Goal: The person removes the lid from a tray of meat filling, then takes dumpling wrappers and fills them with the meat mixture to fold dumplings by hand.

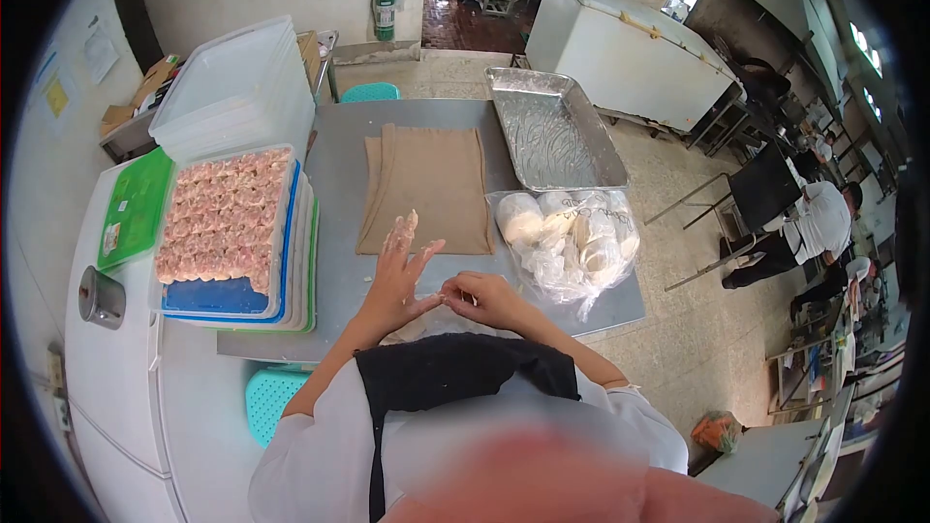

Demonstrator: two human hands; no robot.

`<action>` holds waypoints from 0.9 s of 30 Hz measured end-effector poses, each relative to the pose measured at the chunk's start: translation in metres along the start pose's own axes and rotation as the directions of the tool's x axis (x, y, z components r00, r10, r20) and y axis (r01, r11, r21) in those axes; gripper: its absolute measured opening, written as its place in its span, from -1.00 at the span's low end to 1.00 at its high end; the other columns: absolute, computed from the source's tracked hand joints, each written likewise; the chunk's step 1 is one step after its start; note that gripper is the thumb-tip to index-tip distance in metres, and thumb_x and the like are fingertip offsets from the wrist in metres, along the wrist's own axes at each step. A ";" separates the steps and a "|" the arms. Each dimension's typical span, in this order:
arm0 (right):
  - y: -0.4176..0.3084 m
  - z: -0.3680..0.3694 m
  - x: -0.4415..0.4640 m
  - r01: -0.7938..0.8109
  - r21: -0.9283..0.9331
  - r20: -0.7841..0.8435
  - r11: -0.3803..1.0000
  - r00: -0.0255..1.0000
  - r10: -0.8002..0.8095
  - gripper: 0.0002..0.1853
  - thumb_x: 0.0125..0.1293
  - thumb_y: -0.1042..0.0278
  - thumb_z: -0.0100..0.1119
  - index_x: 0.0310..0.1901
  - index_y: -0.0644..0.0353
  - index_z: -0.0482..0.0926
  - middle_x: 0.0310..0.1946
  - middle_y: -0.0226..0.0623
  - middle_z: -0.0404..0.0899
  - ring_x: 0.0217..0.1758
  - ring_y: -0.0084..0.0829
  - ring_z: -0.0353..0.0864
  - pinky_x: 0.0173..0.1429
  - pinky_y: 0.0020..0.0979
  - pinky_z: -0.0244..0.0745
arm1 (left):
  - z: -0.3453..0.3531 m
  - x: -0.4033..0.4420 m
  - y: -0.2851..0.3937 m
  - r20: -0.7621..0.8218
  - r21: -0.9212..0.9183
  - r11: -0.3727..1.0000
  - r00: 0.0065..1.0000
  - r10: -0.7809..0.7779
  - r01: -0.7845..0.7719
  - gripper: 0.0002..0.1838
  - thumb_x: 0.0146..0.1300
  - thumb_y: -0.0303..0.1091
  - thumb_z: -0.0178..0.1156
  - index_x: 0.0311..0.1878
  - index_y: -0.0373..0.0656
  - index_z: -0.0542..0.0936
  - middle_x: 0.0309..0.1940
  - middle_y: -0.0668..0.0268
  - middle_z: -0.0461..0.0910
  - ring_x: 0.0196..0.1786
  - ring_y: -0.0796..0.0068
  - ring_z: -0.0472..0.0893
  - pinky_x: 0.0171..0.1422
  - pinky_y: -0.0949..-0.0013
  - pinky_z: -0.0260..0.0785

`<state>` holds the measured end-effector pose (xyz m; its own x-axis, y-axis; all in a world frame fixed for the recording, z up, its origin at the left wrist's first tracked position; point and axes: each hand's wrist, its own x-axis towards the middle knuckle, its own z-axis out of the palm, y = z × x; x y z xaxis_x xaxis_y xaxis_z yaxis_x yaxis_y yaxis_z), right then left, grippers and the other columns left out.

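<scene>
My left hand (402, 274) is raised over the near part of the metal table (334, 203), its fingers spread and smeared with something pale. Close to its thumb is my right hand (481, 298), with fingers curled and pinched together; whatever they may hold is too small to make out. Beyond both hands lies a folded brown cloth (431, 189). A clear plastic bag (572, 237) with pale round pieces is to the right. On the left, a tray of pinkish filled pieces (223, 223) tops a stack of trays.
A metal tray (552, 126) sits at the far right of the table. Translucent containers (232, 87) are stacked at the back left, near a green lid (136, 205) and a metal cup (102, 297). Several people are farther off, one beside a chair (765, 189).
</scene>
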<state>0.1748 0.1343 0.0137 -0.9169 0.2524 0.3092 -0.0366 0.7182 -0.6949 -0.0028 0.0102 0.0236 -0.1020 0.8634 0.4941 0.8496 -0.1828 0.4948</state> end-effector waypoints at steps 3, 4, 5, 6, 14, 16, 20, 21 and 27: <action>0.003 0.001 -0.001 -0.036 0.019 0.018 0.999 0.999 0.035 -0.83 0.28 0.29 0.26 -0.18 0.18 0.59 -0.42 -0.26 0.57 -0.43 -0.32 0.60 -0.34 -0.32 0.48 | 0.002 0.000 -0.002 0.010 -0.003 1.000 1.000 0.008 -0.008 -0.14 -0.08 -0.22 0.50 0.37 0.01 0.39 0.53 -0.12 -0.07 0.55 -0.25 -0.06 0.54 -0.16 -0.08; 0.005 0.002 -0.001 -0.038 0.029 0.072 0.999 0.997 0.036 -0.84 0.28 0.30 0.25 -0.19 0.18 0.59 -0.41 -0.25 0.57 -0.44 -0.32 0.59 -0.34 -0.32 0.49 | 0.004 -0.001 -0.006 -0.008 -0.014 1.000 1.000 -0.001 0.001 -0.17 -0.05 -0.22 0.49 0.36 0.01 0.40 0.53 -0.12 -0.06 0.55 -0.24 -0.05 0.54 -0.15 -0.07; 0.006 0.002 -0.002 -0.041 0.038 0.124 0.998 0.992 0.036 -0.85 0.28 0.31 0.24 -0.19 0.18 0.58 -0.40 -0.25 0.56 -0.44 -0.33 0.59 -0.34 -0.33 0.50 | 0.005 -0.002 -0.010 -0.026 -0.025 1.000 1.000 -0.009 0.008 -0.20 -0.03 -0.23 0.47 0.35 0.01 0.41 0.53 -0.11 -0.05 0.55 -0.23 -0.05 0.54 -0.15 -0.06; 0.006 0.001 -0.002 -0.042 0.040 0.123 0.998 0.992 0.037 -0.85 0.28 0.31 0.24 -0.19 0.18 0.58 -0.40 -0.25 0.56 -0.44 -0.33 0.59 -0.34 -0.33 0.50 | 0.006 -0.002 -0.013 -0.023 -0.025 1.000 1.000 -0.009 0.009 -0.20 -0.03 -0.23 0.47 0.35 0.01 0.41 0.53 -0.11 -0.05 0.55 -0.23 -0.05 0.54 -0.15 -0.06; 0.033 -0.045 0.005 -0.135 -0.105 -0.026 0.985 0.991 0.133 -0.73 0.23 0.39 0.22 -0.02 0.14 0.58 -0.09 -0.16 0.54 -0.07 -0.18 0.62 -0.04 -0.25 0.56 | 0.029 -0.014 -0.122 -0.003 0.097 0.959 0.963 -0.269 0.268 -0.53 0.10 -0.28 0.37 0.13 -0.05 0.58 0.43 -0.09 0.22 0.47 -0.18 0.18 0.52 0.00 0.08; 0.046 -0.057 0.008 -0.093 -0.202 -0.101 0.975 0.992 0.074 -0.68 0.22 0.37 0.24 0.03 0.13 0.58 -0.04 -0.13 0.53 -0.02 -0.13 0.59 0.04 -0.21 0.53 | 0.036 -0.019 -0.155 -0.004 0.100 0.952 0.957 -0.289 0.288 -0.55 0.10 -0.28 0.36 0.10 -0.06 0.59 0.40 -0.07 0.28 0.43 -0.15 0.24 0.49 0.02 0.12; 0.077 -0.089 0.016 -0.174 -0.418 -0.322 0.892 0.946 0.034 -0.54 0.19 0.34 0.29 0.17 0.07 0.53 0.07 -0.04 0.49 0.10 -0.02 0.52 0.19 -0.15 0.46 | 0.044 -0.024 -0.182 0.015 0.163 0.922 0.934 -0.357 0.350 -0.60 0.12 -0.28 0.34 0.07 -0.08 0.62 0.29 0.03 0.42 0.29 -0.04 0.39 0.39 0.06 0.24; 0.093 -0.098 0.019 -0.239 -0.449 -0.342 0.861 0.936 0.081 -0.50 0.20 0.29 0.29 0.20 0.08 0.50 0.09 -0.04 0.48 0.11 -0.02 0.52 0.20 -0.14 0.45 | 0.044 -0.022 -0.181 0.031 0.168 0.925 0.936 -0.351 0.341 -0.60 0.12 -0.28 0.34 0.07 -0.08 0.62 0.29 0.03 0.42 0.29 -0.04 0.39 0.39 0.06 0.24; 0.165 -0.085 -0.006 -0.505 -0.569 -0.465 0.649 0.849 0.252 -0.43 0.23 0.15 0.23 0.25 0.18 0.44 0.11 -0.06 0.48 0.19 -0.03 0.45 0.22 -0.10 0.42 | 0.053 -0.030 -0.180 -0.016 0.246 0.915 0.945 -0.326 0.320 -0.65 0.13 -0.32 0.33 0.03 -0.07 0.67 0.13 0.14 0.51 0.16 0.04 0.45 0.28 0.11 0.29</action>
<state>0.2083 0.3063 -0.0482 -0.6025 0.6967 0.3894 0.6650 0.7080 -0.2377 -0.1256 0.0420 -0.1182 -0.3817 0.8683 0.3167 0.8719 0.2246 0.4351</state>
